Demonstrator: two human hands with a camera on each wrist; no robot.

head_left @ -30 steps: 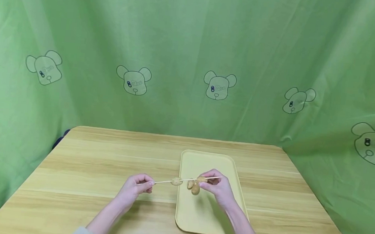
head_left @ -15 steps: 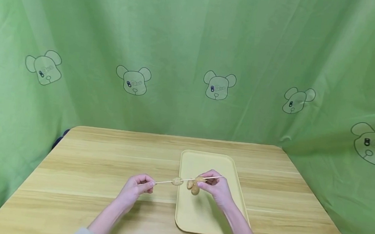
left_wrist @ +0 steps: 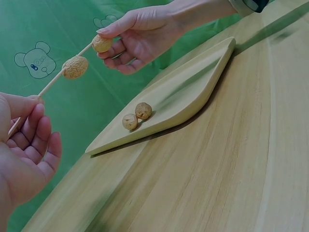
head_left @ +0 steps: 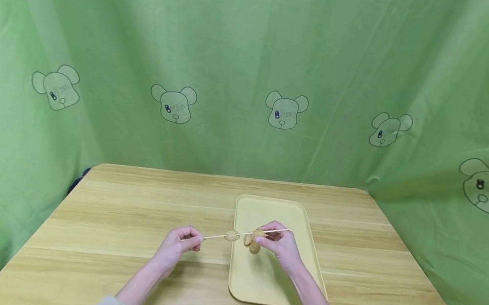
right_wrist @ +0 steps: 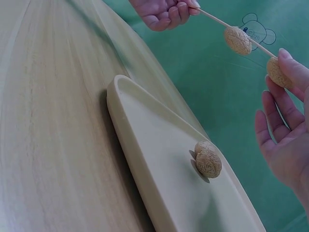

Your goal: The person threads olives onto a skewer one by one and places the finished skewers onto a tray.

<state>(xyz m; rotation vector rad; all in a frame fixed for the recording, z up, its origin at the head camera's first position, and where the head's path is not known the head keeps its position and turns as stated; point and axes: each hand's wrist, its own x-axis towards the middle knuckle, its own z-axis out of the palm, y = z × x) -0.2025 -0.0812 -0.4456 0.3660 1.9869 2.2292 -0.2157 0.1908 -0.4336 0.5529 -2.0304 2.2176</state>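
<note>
My left hand (head_left: pixel 175 246) pinches the left part of a thin wooden stick (head_left: pixel 216 236), held above the table just left of the tray. One wrinkled brown ball (left_wrist: pixel 76 67) is threaded on the stick between the hands. The right hand (head_left: pixel 285 248) grips a second brown ball (right_wrist: pixel 278 72) between thumb and fingers; it is also on the stick, whose right end extends past it in the head view. Two more brown balls, one (left_wrist: pixel 143 110) touching the other (left_wrist: pixel 130 122), lie on the cream tray (head_left: pixel 267 287) beneath.
The wooden table (head_left: pixel 133 201) extends around the tray on all sides. Behind and beside it hangs a green curtain (head_left: pixel 237 48) with printed bear heads. A dark object (head_left: pixel 77 184) shows at the table's back left edge.
My right hand has slid slightly left with its ball, nearer the other threaded ball. The left hand has barely moved and still holds the stick.
</note>
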